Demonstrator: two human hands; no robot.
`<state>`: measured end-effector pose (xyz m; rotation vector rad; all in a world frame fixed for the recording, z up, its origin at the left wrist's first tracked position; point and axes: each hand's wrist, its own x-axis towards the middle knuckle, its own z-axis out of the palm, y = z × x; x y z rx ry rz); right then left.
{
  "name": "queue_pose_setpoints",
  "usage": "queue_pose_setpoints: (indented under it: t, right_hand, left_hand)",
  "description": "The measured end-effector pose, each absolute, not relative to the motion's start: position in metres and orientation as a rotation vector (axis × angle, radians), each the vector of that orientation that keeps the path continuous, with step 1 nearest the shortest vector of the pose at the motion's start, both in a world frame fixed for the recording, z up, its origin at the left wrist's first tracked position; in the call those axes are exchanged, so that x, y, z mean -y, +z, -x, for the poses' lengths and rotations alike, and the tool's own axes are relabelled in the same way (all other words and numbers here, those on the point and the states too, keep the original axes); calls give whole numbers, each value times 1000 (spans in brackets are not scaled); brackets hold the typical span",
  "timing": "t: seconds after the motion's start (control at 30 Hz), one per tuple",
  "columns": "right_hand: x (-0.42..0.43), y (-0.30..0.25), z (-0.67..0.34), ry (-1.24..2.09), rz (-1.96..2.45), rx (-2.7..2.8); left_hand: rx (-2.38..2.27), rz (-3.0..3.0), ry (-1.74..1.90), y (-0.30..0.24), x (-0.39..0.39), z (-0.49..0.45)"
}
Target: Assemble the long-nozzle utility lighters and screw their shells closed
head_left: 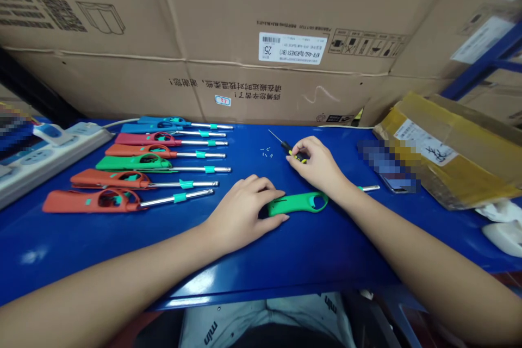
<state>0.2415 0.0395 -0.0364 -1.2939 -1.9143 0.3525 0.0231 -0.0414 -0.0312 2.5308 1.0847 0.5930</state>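
Observation:
My left hand (247, 206) is closed around the rear end of a green lighter (296, 204), which lies flat on the blue table. The lighter's metal tube (371, 188) shows to the right, beyond my right forearm. My right hand (316, 160) holds a small screwdriver (287, 148) by its black and yellow handle, its thin shaft pointing up and left. Left of the screwdriver lie several tiny pale pieces (267, 152), too small to name surely. A row of long-necked lighters, among them an orange one (92, 202) and a green one (132, 162), rests at the left.
A white power strip (61, 149) runs along the left edge. Large cardboard boxes (228, 70) form a wall behind the blue table (244, 272). At the right are an open cardboard box (460, 147) with yellow tape and a blurred dark phone-like object (389, 168).

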Motion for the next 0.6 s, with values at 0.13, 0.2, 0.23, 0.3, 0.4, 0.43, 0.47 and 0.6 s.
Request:
queue_pose_setpoints:
  t: [0.13,0.2,0.23,0.3,0.4,0.43,0.47,0.6]
  right_hand:
    - [-33,-41,-236,366,1274,2059]
    - [-30,-42,-234,373,1268,2123]
    - [-29,-42,-234,376,1266,2150]
    - [-27,-42,-234,382,1265,2192]
    - [-26,-42,-236,393,1276,2226]
    - [-26,-41,-236,397,1279,2236]
    - [-26,-40,-237,405,1282,2242]
    - [-29,-22,-245,440,1347,2119]
  left_hand:
    - [-1077,-2520,609,-31,42,-22]
    - [-1070,-2506,615,-31,42,-22]
    - [-1069,-2499,613,-30,42,-22]
    - [-1070,-2486,605,-29,42,-22]
    - [-1081,-2468,597,-28,41,-23]
    - [-1088,-2462,595,-28,41,-24]
    - [-1096,-2456,594,-28,40,-24]
    - [-1087,-2455,550,-25,39,-23]
